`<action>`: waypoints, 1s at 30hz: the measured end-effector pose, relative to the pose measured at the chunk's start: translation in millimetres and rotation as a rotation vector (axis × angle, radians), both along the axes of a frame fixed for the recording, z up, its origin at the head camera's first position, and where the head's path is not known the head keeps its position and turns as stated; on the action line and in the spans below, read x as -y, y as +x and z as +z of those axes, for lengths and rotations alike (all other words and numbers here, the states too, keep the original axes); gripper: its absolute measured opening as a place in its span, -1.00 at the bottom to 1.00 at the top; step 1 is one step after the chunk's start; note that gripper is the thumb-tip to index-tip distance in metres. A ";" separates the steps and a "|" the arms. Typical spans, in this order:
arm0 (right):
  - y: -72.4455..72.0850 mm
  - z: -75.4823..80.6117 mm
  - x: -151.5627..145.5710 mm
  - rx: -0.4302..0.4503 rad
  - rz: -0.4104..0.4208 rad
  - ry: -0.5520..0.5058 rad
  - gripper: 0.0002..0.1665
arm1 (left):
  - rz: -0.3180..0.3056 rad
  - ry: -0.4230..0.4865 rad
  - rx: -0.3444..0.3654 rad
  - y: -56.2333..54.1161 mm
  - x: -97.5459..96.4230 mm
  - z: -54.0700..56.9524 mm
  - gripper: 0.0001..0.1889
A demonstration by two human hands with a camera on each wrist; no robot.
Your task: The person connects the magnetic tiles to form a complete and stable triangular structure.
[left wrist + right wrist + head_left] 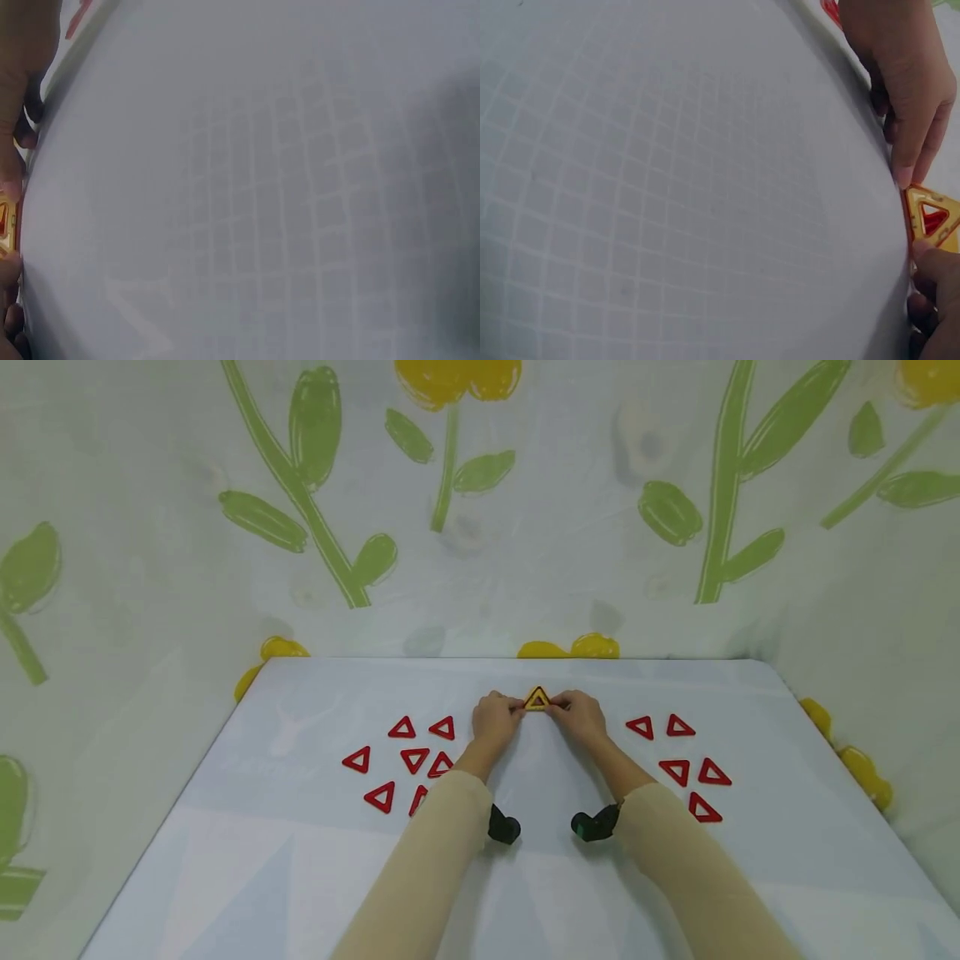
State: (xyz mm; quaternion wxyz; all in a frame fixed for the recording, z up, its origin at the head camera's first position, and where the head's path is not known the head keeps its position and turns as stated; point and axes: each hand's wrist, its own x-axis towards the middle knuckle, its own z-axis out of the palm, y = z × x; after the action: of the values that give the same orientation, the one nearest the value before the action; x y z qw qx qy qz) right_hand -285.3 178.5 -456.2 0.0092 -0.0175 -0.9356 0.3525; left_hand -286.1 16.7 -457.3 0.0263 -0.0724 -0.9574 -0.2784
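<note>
A yellow triangular tile lies near the table's far edge, its lower corners pinched between the fingers of the left hand and right hand. Red shows through its centre, perhaps from another tile underneath. Seven red triangles lie left, some partly behind the sleeve; five red triangular pieces lie right.

A pale bench spans the lower frame; seven red triangles lie left of centre, five matching triangles right.
</note>
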 end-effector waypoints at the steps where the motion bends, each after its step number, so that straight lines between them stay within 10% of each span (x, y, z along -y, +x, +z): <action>1: 0.4 -0.3 0.7 0.000 -0.001 -0.004 -0.70 | 0.000 0.014 0.008 0.5 1.1 -0.3 -0.76; 18: 27.3 -12.4 -13.0 -0.124 0.010 -0.103 -0.64 | -0.015 0.131 0.047 26.4 9.2 -7.4 -0.57; 30: 59.3 12.1 -32.3 -0.194 0.153 -0.052 -0.60 | -0.058 0.239 0.030 51.0 28.2 7.4 -0.50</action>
State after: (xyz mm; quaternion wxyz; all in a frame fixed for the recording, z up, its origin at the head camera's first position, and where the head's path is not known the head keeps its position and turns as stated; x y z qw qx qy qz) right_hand -226.0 210.7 -444.0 0.0725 0.0878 -0.9195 0.3763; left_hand -235.0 -11.5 -449.9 0.0124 -0.0924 -0.9151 -0.3923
